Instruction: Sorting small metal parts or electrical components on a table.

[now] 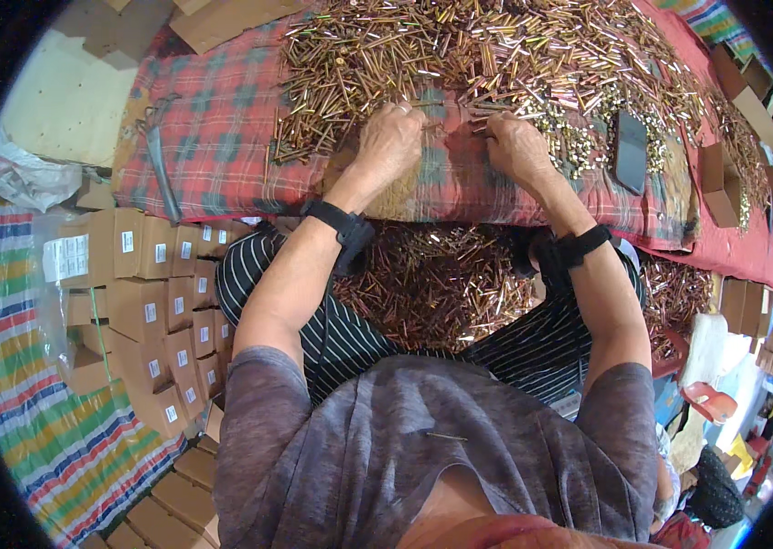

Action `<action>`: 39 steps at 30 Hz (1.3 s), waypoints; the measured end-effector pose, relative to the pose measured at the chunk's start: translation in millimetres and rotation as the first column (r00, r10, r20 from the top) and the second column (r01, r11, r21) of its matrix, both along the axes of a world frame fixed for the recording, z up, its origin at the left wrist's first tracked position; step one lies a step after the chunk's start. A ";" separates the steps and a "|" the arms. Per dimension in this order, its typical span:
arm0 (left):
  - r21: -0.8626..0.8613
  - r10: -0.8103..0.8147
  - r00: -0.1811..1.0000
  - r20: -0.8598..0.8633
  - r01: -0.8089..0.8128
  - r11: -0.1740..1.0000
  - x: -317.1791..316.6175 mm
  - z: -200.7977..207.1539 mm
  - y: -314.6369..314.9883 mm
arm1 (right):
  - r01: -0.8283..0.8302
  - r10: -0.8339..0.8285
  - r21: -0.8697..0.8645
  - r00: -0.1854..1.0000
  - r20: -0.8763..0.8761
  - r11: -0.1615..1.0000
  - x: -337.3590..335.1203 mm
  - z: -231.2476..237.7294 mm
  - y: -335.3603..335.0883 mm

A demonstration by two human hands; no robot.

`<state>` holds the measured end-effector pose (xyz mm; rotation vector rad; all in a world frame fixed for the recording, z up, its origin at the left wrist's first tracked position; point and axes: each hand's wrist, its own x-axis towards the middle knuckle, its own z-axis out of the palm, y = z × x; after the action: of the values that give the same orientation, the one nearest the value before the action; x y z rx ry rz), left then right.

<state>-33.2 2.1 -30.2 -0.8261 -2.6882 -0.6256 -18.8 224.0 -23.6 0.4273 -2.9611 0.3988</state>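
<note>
A large heap of thin brass-coloured metal rods (460, 46) covers the far part of a red and green plaid cloth. My left hand (393, 142) is closed at the heap's near edge, with a slim rod showing at its fingertips. My right hand (519, 151) pinches a similar rod a little to the right, its fingertips turned toward the left hand. Just beyond and right of that hand lie many small shiny brass-coloured pieces (579, 146), too small to name. The exact shape of the held rods is partly hidden by my fingers.
A black phone (630, 153) lies on the plaid cloth (222, 119) at right, a metal bar-like tool (160, 169) at left. More rods (432, 284) fill the space between my knees. Stacked cardboard boxes (144, 302) stand left; open cartons (720, 183) sit right.
</note>
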 end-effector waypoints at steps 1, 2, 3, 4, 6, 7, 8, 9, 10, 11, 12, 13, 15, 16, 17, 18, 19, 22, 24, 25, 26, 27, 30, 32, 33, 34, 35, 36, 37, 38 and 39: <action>0.071 0.008 1.000 0.019 -0.009 0.997 2.3 1.0 1.8 | -0.001 0.001 -0.002 1.000 -0.001 1.000 2.2 6.6 -3.2; 0.069 0.009 1.000 0.018 -0.010 0.998 3.0 1.5 3.0 | -0.004 0.004 -0.020 1.000 0.000 1.000 5.6 15.2 -6.8; 0.243 0.044 0.983 0.177 -0.087 0.966 3.5 1.7 3.8 | -0.008 0.008 -0.038 1.000 0.001 0.999 7.4 20.5 -10.6; 0.395 0.043 0.941 0.335 -0.182 0.901 4.9 4.3 6.5 | -0.004 0.005 -0.039 1.000 0.000 0.999 4.9 18.3 -10.6; 0.569 -0.107 0.827 0.552 -0.280 0.773 8.1 10.3 8.8 | -0.096 0.099 0.027 0.975 -0.198 0.995 -2.5 9.6 -10.2; 0.671 -0.296 0.663 0.688 -0.424 0.609 9.5 15.9 8.4 | -0.096 0.099 0.025 0.975 -0.200 0.995 -2.3 8.0 -11.6; 0.650 -0.317 0.601 0.734 -0.485 0.585 10.9 22.8 8.3 | -0.148 0.157 0.057 0.960 -0.231 0.987 -1.7 6.5 -12.7; 0.650 -0.315 0.603 0.733 -0.484 0.586 12.1 23.1 7.7 | -0.198 0.215 0.091 0.942 -0.259 0.976 -1.5 5.4 -13.2; 0.689 -0.387 0.574 0.721 -0.541 0.482 13.3 23.3 7.0 | -0.208 0.249 0.161 0.922 -0.298 0.965 -4.0 5.8 -12.9; 0.712 -0.459 0.549 0.698 -0.595 0.371 14.7 24.2 6.5 | -0.208 0.248 0.160 0.921 -0.300 0.965 -4.1 5.2 -13.2; 0.713 -0.459 0.550 0.698 -0.594 0.373 16.1 25.6 6.2 | -0.181 0.219 0.152 0.929 -0.299 0.972 -4.1 4.5 -13.4; 0.718 -0.492 0.544 0.680 -0.629 0.298 17.8 28.6 5.9 | -0.154 0.191 0.144 0.936 -0.296 0.977 -2.8 9.1 -16.7; 0.716 -0.524 0.538 0.660 -0.661 0.222 18.2 29.5 5.4 | -0.082 0.056 -0.091 0.963 -0.263 0.992 2.8 16.6 -26.2; 0.719 -0.550 0.536 0.641 -0.670 0.186 18.1 29.2 4.9 | 0.001 -0.067 -0.316 0.978 -0.199 0.949 6.8 24.6 -31.7; 0.720 -0.574 0.533 0.621 -0.678 0.150 18.4 29.3 4.6 | 0.000 -0.066 -0.315 0.978 -0.200 0.949 8.6 29.7 -34.4; 0.720 -0.574 0.534 0.621 -0.678 0.148 19.2 29.6 4.9 | 0.098 -0.118 -0.638 0.993 0.011 0.764 10.1 34.1 -36.4; 0.719 -0.589 0.534 0.606 -0.684 0.119 20.0 30.5 6.3 | 0.241 -0.090 -0.847 0.970 0.225 0.475 12.5 38.5 -36.7; 0.728 -0.617 0.542 0.571 -0.682 0.074 22.2 32.2 7.9 | 0.271 0.092 -0.957 0.956 0.280 0.099 17.7 38.2 -33.0; 0.737 -0.630 0.548 0.550 -0.673 0.059 23.2 34.1 9.3 | 0.286 0.132 -0.958 0.950 0.282 -0.006 18.6 35.5 -31.3; 0.737 -0.624 0.553 0.551 -0.674 0.054 23.7 35.3 9.5 | 0.319 0.141 -0.946 0.941 0.308 -0.063 20.7 37.0 -33.2; 0.736 -0.619 0.558 0.553 -0.675 0.049 24.2 36.0 9.5 | 0.352 0.152 -0.928 0.931 0.333 -0.120 22.8 38.0 -34.5; 0.737 -0.618 0.560 0.552 -0.675 0.047 24.7 34.9 9.1 | 0.351 0.154 -0.929 0.930 0.333 -0.118 25.0 38.3 -35.1; 0.757 -0.643 0.569 0.513 -0.653 0.027 25.7 32.5 8.4 | 0.371 0.130 -0.905 0.928 0.350 -0.208 27.6 37.1 -35.2; 0.757 -0.627 0.576 0.524 -0.652 0.033 26.7 34.8 8.6 | 0.358 0.128 -0.898 0.933 0.335 -0.258 25.9 33.6 -33.6; 0.757 -0.627 0.576 0.524 -0.653 0.033 27.3 35.4 8.7 | 0.358 0.128 -0.897 0.933 0.336 -0.257 26.2 32.6 -32.9; 0.763 -0.636 0.576 0.513 -0.646 0.031 27.8 35.8 8.3 | 0.373 0.146 -0.890 0.927 0.345 -0.263 26.2 32.1 -33.0; 0.769 -0.645 0.576 0.503 -0.638 0.030 28.2 36.2 7.9 | 0.387 0.164 -0.882 0.921 0.354 -0.268 26.2 32.0 -33.5; 0.769 -0.644 0.576 0.503 -0.639 0.029 28.8 36.8 7.6 | 0.388 0.165 -0.882 0.920 0.355 -0.267 27.0 32.5 -33.9; 0.775 -0.643 0.577 0.503 -0.631 0.040 28.9 37.6 8.5 | 0.417 0.212 -0.852 0.907 0.364 -0.318 28.8 34.7 -33.8; 0.781 -0.642 0.578 0.504 -0.623 0.052 28.9 37.9 9.2 | 0.445 0.259 -0.817 0.892 0.370 -0.367 29.7 35.9 -33.8; 0.781 -0.642 0.578 0.504 -0.622 0.052 28.5 37.1 9.8 | 0.445 0.258 -0.817 0.893 0.370 -0.368 29.6 35.2 -33.7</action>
<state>-4.7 11.9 6.9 0.0723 -1.5010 -3.1158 10.8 190.2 11.6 -0.3019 -1.3844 2.9138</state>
